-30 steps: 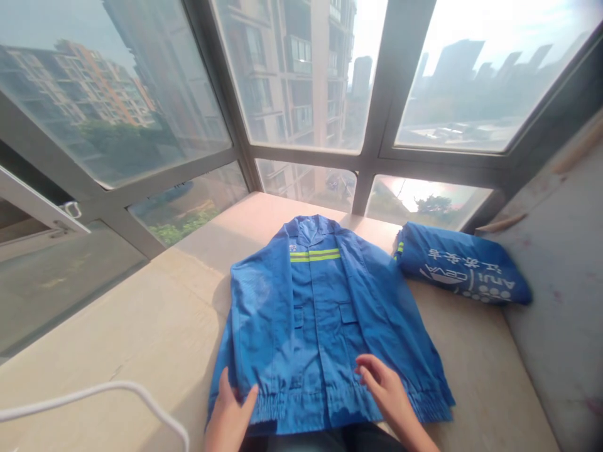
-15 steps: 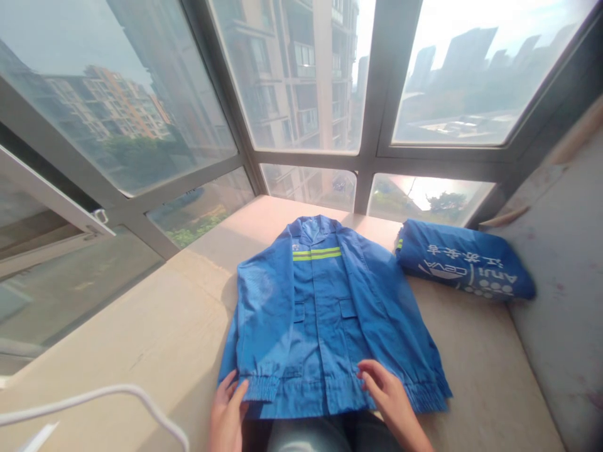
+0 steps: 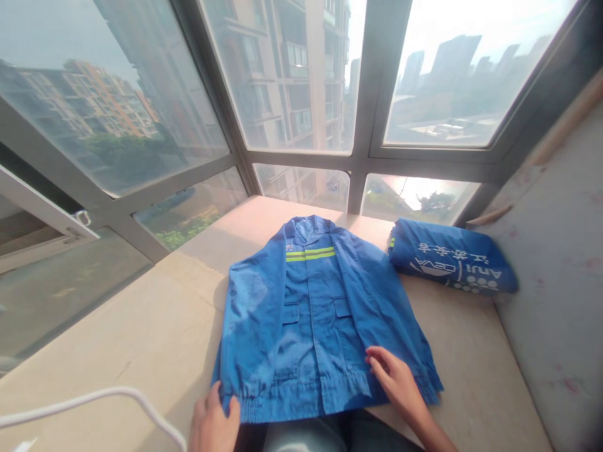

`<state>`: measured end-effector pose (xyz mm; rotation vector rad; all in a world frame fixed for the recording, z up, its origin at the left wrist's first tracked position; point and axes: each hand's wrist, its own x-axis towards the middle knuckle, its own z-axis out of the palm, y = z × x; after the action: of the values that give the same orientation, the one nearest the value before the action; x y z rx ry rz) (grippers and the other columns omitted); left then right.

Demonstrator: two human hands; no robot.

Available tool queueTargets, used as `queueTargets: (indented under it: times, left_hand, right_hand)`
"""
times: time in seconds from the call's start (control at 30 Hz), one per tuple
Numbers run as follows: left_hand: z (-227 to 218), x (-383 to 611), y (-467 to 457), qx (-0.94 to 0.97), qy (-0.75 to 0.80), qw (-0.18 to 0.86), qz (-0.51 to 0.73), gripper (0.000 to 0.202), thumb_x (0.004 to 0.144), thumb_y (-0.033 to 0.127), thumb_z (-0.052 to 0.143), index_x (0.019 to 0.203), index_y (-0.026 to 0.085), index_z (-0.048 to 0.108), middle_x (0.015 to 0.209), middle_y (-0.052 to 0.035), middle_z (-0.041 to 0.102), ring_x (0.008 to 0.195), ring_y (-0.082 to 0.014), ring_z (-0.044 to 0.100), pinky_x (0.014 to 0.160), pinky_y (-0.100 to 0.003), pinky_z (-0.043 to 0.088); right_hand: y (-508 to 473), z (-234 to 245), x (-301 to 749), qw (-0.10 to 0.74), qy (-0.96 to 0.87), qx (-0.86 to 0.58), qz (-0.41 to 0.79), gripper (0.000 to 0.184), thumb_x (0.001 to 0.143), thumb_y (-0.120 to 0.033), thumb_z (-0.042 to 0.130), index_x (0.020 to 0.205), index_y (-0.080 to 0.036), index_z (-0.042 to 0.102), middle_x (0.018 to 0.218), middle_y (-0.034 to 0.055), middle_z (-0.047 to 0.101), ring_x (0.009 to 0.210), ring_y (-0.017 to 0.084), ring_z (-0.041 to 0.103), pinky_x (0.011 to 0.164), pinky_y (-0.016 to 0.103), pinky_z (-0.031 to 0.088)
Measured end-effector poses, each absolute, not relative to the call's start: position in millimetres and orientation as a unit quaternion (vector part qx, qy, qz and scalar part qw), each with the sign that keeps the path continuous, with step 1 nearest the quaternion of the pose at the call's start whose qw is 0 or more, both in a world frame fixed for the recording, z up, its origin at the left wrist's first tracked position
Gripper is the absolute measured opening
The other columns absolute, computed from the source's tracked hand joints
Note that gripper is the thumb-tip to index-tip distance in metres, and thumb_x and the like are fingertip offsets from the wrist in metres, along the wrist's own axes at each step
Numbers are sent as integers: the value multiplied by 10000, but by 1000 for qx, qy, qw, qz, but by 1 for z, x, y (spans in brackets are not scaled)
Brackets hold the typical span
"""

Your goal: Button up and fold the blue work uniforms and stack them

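A blue work jacket (image 3: 311, 339) with a yellow-green stripe across the chest lies front up, its collar away from me and its hem towards me. Its sleeves are laid down over the front. My left hand (image 3: 214, 419) is closed around the lower left corner by the cuff, fingers at the outer edge and thumb on the cuff. Over the lower right front, my right hand (image 3: 398, 380) has its fingers loosely bent and apart from the thumb, at the sleeve near the hem. Nothing shows between them.
A folded blue garment (image 3: 452, 257) with white lettering lies at the back right by the wall (image 3: 560, 301). A white cable (image 3: 94, 397) curves across the front left. Window frames (image 3: 360, 125) enclose the pale ledge (image 3: 174, 314). My legs (image 3: 325, 433) are at the front edge.
The left sleeve's cuff has shifted down and left with my left hand, now level with the hem. My right hand has moved slightly up and right over the jacket.
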<state>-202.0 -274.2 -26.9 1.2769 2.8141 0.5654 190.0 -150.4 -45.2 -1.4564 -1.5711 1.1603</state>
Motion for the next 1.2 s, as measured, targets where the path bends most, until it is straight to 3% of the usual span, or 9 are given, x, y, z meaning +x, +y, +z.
queueTargets:
  times: [0.1, 0.23, 0.33, 0.43, 0.53, 0.77, 1.2]
  left_hand:
    - [-19, -198, -253, 495, 854, -69, 146, 472, 880, 400, 395, 1215, 156, 622, 1222, -193, 624, 1137, -347, 594, 1000, -472, 463]
    - [-25, -185, -203, 612, 777, -19, 145, 474, 902, 429, 447, 1251, 178, 649, 1341, -142, 612, 1316, -330, 490, 1107, -471, 389]
    - [-38, -170, -168, 648, 753, 8, 116, 497, 929, 422, 445, 1350, 205, 597, 1445, -112, 545, 1385, -349, 412, 1135, -557, 321]
    - [-53, -159, -147, 650, 755, -16, 92, 510, 938, 392, 452, 1411, 227, 543, 1518, -110, 461, 1421, -375, 348, 1149, -622, 235]
    - [-68, -158, -140, 646, 757, -45, 84, 533, 931, 385, 470, 1443, 241, 503, 1552, -103, 411, 1445, -367, 307, 1168, -609, 193]
    - [-82, -170, -128, 654, 750, -57, 79, 564, 938, 412, 449, 1475, 242, 454, 1581, -97, 360, 1461, -367, 272, 1172, -613, 172]
    - [-73, -202, -66, 687, 723, -27, 68, 554, 956, 437, 428, 1475, 242, 448, 1574, -111, 372, 1460, -342, 293, 1166, -591, 197]
  right_hand:
    - [-131, -50, 208, 352, -655, -586, 321, 344, 916, -408, 476, 1058, -220, 727, 1058, 103, 738, 965, 268, 704, 872, 388, 568]
    - [-97, -55, 217, 294, -767, -543, 175, 363, 925, -271, 432, 1161, -224, 703, 1259, 102, 671, 1214, 273, 598, 1065, 451, 464]
    - [-79, -61, 206, 221, -816, -518, 132, 417, 924, -221, 421, 1270, -225, 654, 1420, 80, 563, 1365, 273, 461, 1131, 473, 383]
    - [-72, -73, 190, 162, -824, -533, 106, 469, 940, -263, 416, 1380, -234, 576, 1522, 60, 450, 1440, 286, 349, 1174, 507, 290]
    - [-70, -85, 182, 151, -822, -542, 89, 503, 947, -298, 404, 1434, -247, 519, 1550, 50, 406, 1454, 294, 321, 1186, 528, 240]
    - [-57, -96, 177, 178, -815, -547, 65, 523, 918, -284, 435, 1434, -301, 514, 1541, 22, 422, 1442, 278, 351, 1188, 499, 245]
    - [-26, -92, 147, 128, -791, -596, 48, 537, 930, -264, 391, 1457, -225, 485, 1569, 55, 377, 1454, 291, 300, 1175, 510, 212]
